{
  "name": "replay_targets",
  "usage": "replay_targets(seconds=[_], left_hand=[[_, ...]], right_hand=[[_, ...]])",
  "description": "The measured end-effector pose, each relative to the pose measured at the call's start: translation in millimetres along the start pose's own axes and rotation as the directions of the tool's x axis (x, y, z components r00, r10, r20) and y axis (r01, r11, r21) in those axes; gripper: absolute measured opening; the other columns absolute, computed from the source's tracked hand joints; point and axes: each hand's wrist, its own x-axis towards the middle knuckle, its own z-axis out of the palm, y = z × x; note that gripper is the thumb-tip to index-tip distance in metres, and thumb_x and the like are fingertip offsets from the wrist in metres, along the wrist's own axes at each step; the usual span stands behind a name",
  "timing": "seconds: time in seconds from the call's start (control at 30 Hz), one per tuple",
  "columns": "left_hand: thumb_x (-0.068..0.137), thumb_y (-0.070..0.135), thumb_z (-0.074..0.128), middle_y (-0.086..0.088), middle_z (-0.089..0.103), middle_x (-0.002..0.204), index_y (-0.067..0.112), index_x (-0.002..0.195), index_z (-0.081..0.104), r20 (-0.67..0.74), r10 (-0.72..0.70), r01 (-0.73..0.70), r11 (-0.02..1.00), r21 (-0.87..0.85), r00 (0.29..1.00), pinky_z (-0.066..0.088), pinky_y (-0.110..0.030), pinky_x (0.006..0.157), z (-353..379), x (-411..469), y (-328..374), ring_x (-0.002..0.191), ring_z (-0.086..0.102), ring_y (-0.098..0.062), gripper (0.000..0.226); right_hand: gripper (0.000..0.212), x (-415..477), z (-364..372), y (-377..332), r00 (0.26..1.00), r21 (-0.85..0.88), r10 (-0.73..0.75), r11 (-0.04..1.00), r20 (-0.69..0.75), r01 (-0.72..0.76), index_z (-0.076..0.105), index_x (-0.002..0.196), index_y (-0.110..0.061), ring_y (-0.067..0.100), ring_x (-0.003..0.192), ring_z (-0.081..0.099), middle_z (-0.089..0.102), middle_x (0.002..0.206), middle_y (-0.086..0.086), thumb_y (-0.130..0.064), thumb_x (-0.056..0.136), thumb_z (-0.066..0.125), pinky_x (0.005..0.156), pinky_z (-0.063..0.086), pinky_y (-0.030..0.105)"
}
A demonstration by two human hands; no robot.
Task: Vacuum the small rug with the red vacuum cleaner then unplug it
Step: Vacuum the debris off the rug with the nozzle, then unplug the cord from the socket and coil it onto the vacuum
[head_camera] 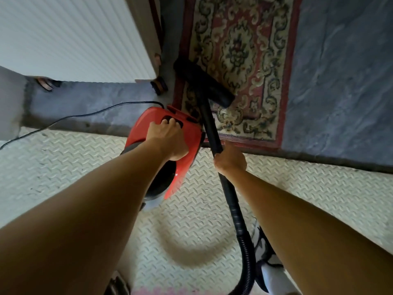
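My left grip (168,137) holds the red vacuum cleaner (191,133), fingers curled into its top handle. The cleaner is over the white ribbed mat (74,167), just beside the near left corner of the small rug (240,50). I cannot tell whether it rests there or hangs. My right grip (230,160) is closed round the black wand (209,124). The floor head (204,84) lies on the rug at its left edge. A black cord (85,114) runs leftward from the cleaner.
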Motion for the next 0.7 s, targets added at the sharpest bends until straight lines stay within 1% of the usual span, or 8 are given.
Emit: replay_targets(seconds=[0.07,0.2,0.3,0.37,0.43,0.57,0.63,0.7], left_hand=[[0.090,0.034,0.036,-0.012,0.043,0.140,0.006,0.135,0.039,-0.032,-0.001,0.001,1.000,-0.011,0.999,0.039,-0.044,0.092,6.0,-3.6,0.1,0.126,0.042,-0.029,0.052],[0.095,0.035,0.033,-0.012,0.044,0.139,0.007,0.137,0.039,-0.057,0.023,-0.025,0.999,-0.035,0.998,0.040,-0.044,0.093,11.8,-3.3,-2.1,0.125,0.043,-0.029,0.051],[0.095,0.034,0.036,-0.008,0.054,0.119,0.008,0.126,0.050,-0.109,0.025,-0.033,0.997,-0.071,0.994,0.041,-0.041,0.086,9.9,-10.2,-3.8,0.109,0.052,-0.026,0.042],[0.094,0.030,0.038,-0.007,0.058,0.106,0.009,0.111,0.057,-0.142,0.017,-0.037,0.989,-0.141,0.990,0.039,-0.040,0.082,4.5,-20.1,-1.9,0.098,0.054,-0.025,0.033],[0.093,0.027,0.038,-0.008,0.060,0.105,0.009,0.103,0.058,-0.176,0.002,-0.043,0.972,-0.233,0.984,0.040,-0.042,0.083,-3.7,-32.4,-0.5,0.096,0.055,-0.027,0.029],[0.092,0.025,0.038,-0.011,0.063,0.111,0.009,0.104,0.060,-0.242,-0.125,-0.002,0.884,-0.467,0.962,0.044,-0.041,0.082,-34.7,-69.5,-10.7,0.097,0.058,-0.032,0.030],[0.092,0.026,0.038,-0.012,0.063,0.108,0.011,0.103,0.059,-0.267,-0.166,0.011,0.866,-0.499,0.949,0.042,-0.037,0.073,-53.1,-92.3,-25.4,0.092,0.059,-0.033,0.028],[0.091,0.027,0.035,-0.010,0.063,0.104,0.014,0.104,0.056,-0.290,-0.162,-0.005,0.866,-0.500,0.943,0.039,-0.035,0.067,-71.2,-122.2,-39.3,0.086,0.060,-0.031,0.027]], right_hand=[[0.032,-2.3,-3.5,-0.9,1.000,0.017,0.004,1.000,-0.010,-0.004,0.053,0.119,-0.013,0.031,0.101,0.063,0.065,0.113,0.010,-0.022,0.088,0.061,0.067,0.041,0.030],[0.046,-10.2,-11.9,-5.0,1.000,0.045,-0.026,0.999,-0.012,0.027,0.043,0.135,-0.013,0.031,0.112,0.059,0.060,0.126,0.011,-0.020,0.091,0.056,0.073,0.038,0.029],[0.045,-18.7,-19.7,-9.1,0.999,0.065,-0.047,0.997,-0.012,0.048,0.043,0.136,-0.013,0.030,0.116,0.056,0.058,0.130,0.010,-0.020,0.092,0.053,0.075,0.036,0.029],[0.044,-26.7,-25.9,-13.2,0.998,0.087,-0.066,0.994,-0.003,0.066,0.044,0.136,-0.014,0.029,0.118,0.055,0.057,0.131,0.010,-0.022,0.093,0.052,0.079,0.038,0.029],[0.047,-38.9,-33.0,-18.8,0.994,0.123,-0.104,0.987,0.013,0.102,0.041,0.140,-0.016,0.028,0.120,0.055,0.057,0.133,0.007,-0.025,0.094,0.051,0.084,0.041,0.030],[0.047,-75.6,-58.1,-37.0,0.982,0.194,-0.191,0.963,-0.008,0.189,0.043,0.141,-0.017,0.027,0.117,0.056,0.061,0.128,0.008,-0.030,0.097,0.049,0.093,0.044,0.034],[0.045,-98.7,-78.2,-51.2,0.975,0.230,-0.219,0.948,-0.027,0.219,0.045,0.140,-0.015,0.026,0.117,0.056,0.060,0.129,0.009,-0.029,0.098,0.048,0.095,0.043,0.033],[0.043,-129.1,-100.4,-65.0,0.968,0.232,-0.247,0.940,-0.048,0.251,0.047,0.138,-0.015,0.026,0.117,0.056,0.060,0.129,0.010,-0.029,0.098,0.047,0.095,0.042,0.033]])
